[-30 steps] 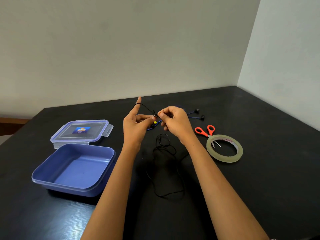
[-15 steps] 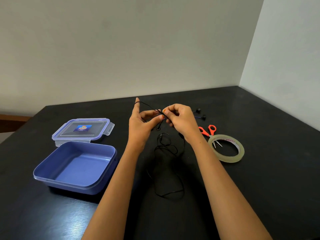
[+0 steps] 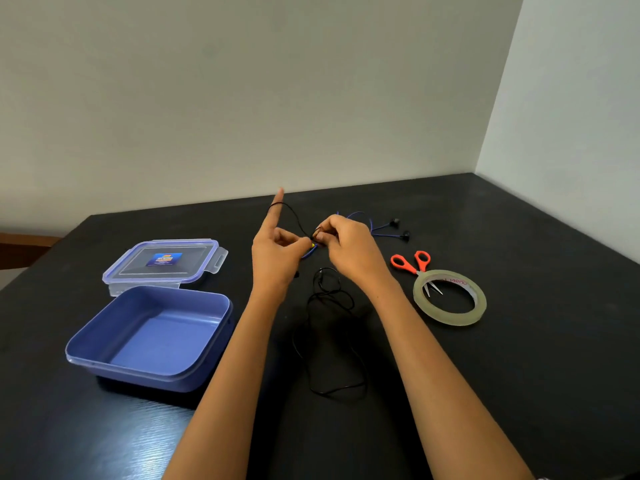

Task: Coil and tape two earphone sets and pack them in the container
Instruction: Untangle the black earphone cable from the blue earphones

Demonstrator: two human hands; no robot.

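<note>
Left hand point(image 3: 277, 252): index finger now raised straighter, thin black earphone cable point(image 3: 329, 292) looped over it, thumb pinching. Right hand point(image 3: 349, 247) pinches the same cable. Slack lies on the matte desk point(image 3: 519, 341), right of the glossy blue rectangular container point(image 3: 145, 341).

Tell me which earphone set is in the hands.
The black-cabled set: its cable loops over the left hand's raised index finger and the right hand pinches it. The blue-cabled set lies on the table.
</note>
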